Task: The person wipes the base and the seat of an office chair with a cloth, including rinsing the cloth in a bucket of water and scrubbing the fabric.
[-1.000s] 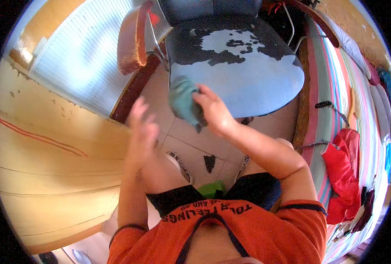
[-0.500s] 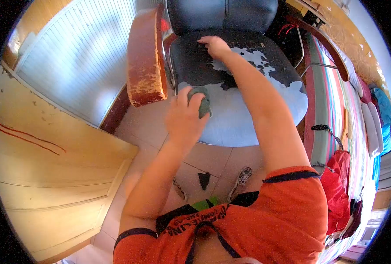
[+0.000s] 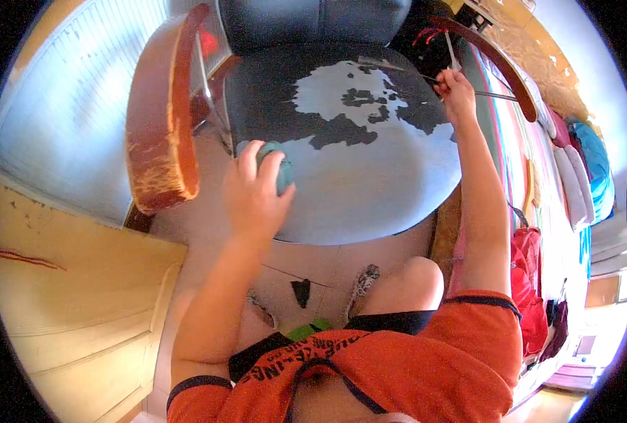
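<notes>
A black office chair stands in front of me, its seat (image 3: 264,92) worn, with dark covering peeled off to a pale grey-blue layer (image 3: 370,183). My left hand (image 3: 253,190) is closed around a dark green, rounded wad (image 3: 277,168) that looks like cloth, at the seat's front left edge. Over at the seat's right side, my right hand (image 3: 456,95) has its fingers pinched together. A thin strip (image 3: 380,63) lies toward the back of the seat, left of that hand; whether the fingers hold it or anything else cannot be made out.
Worn wooden armrests flank the seat, the left one (image 3: 162,120) and the right one (image 3: 496,56). A yellowish cabinet (image 3: 81,303) stands at left. On the right is a bed with a striped cover (image 3: 514,162) and a red bag (image 3: 528,289). A small black scrap (image 3: 300,292) lies on the floor.
My right hand has moved from the back of the seat across to its right side. My left hand keeps the green wad near the front left edge. The view has shifted, so the chair appears further left.
</notes>
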`<control>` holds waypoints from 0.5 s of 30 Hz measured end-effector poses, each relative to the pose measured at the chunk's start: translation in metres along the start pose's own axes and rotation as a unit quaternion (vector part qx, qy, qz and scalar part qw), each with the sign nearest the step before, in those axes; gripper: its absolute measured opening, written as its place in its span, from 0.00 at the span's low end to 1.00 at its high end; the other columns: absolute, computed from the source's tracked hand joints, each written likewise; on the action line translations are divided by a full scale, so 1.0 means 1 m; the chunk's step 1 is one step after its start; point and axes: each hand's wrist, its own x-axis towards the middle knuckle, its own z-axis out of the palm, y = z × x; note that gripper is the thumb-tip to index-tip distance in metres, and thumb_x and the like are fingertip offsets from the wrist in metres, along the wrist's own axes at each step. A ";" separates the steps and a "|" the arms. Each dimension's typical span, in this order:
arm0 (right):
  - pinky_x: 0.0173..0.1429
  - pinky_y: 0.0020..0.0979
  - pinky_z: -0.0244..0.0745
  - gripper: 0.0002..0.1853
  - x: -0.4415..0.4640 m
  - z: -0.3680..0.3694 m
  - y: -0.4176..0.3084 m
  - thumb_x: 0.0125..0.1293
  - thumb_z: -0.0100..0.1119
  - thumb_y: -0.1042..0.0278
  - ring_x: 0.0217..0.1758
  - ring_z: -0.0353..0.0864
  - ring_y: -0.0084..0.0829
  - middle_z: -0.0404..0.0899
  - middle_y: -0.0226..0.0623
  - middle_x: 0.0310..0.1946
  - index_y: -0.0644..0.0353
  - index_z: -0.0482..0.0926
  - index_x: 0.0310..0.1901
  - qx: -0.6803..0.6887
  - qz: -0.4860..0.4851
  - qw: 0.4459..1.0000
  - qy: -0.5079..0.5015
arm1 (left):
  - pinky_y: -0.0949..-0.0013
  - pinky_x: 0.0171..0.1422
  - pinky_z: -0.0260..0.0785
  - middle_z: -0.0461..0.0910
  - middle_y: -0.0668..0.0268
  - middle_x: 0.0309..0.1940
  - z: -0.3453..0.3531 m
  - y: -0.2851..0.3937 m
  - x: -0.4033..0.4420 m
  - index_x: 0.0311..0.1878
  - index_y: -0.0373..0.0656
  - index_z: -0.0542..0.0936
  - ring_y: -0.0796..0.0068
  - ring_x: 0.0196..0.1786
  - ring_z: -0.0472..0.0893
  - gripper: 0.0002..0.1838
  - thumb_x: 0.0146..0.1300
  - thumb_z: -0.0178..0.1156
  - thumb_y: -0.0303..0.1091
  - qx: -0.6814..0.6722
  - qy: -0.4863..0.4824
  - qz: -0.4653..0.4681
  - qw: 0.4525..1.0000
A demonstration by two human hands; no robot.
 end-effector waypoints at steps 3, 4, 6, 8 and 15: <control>0.36 0.25 0.72 0.07 -0.031 -0.030 -0.012 0.66 0.50 0.69 0.27 0.69 0.23 0.72 0.30 0.27 0.63 0.74 0.34 0.036 -0.035 0.998 0.047 | 0.57 0.53 0.66 0.70 0.60 0.51 0.003 0.000 0.001 0.43 0.49 0.75 0.53 0.50 0.71 0.24 0.37 0.69 0.30 0.009 0.020 -0.002 1.000; 0.35 0.26 0.71 0.06 -0.034 -0.054 -0.006 0.65 0.51 0.69 0.26 0.68 0.22 0.71 0.29 0.26 0.61 0.74 0.32 -0.175 -0.162 0.963 0.129 | 0.57 0.53 0.66 0.70 0.60 0.52 0.003 -0.001 0.001 0.43 0.49 0.75 0.53 0.50 0.71 0.24 0.37 0.69 0.30 0.012 0.008 -0.008 1.000; 0.33 0.26 0.69 0.06 -0.039 -0.130 -0.012 0.63 0.52 0.68 0.24 0.65 0.20 0.66 0.27 0.23 0.58 0.72 0.30 -0.064 -0.229 0.952 0.194 | 0.56 0.53 0.66 0.69 0.60 0.52 0.003 -0.001 0.001 0.43 0.49 0.75 0.53 0.50 0.71 0.24 0.38 0.69 0.30 0.022 0.005 -0.008 1.000; 0.29 0.27 0.64 0.05 -0.076 -0.151 -0.052 0.63 0.51 0.67 0.22 0.61 0.19 0.62 0.25 0.21 0.56 0.70 0.30 0.209 -0.223 0.919 0.247 | 0.56 0.53 0.67 0.69 0.60 0.52 0.000 0.002 0.004 0.44 0.50 0.75 0.53 0.50 0.71 0.24 0.39 0.69 0.30 0.040 0.003 -0.019 0.999; 0.27 0.23 0.59 0.10 -0.170 -0.094 -0.124 0.64 0.50 0.62 0.19 0.55 0.18 0.58 0.21 0.18 0.59 0.74 0.40 0.244 -0.092 0.964 0.055 | 0.57 0.50 0.69 0.70 0.61 0.51 -0.005 0.010 0.004 0.41 0.48 0.76 0.54 0.51 0.72 0.20 0.43 0.70 0.38 0.038 0.021 -0.012 0.999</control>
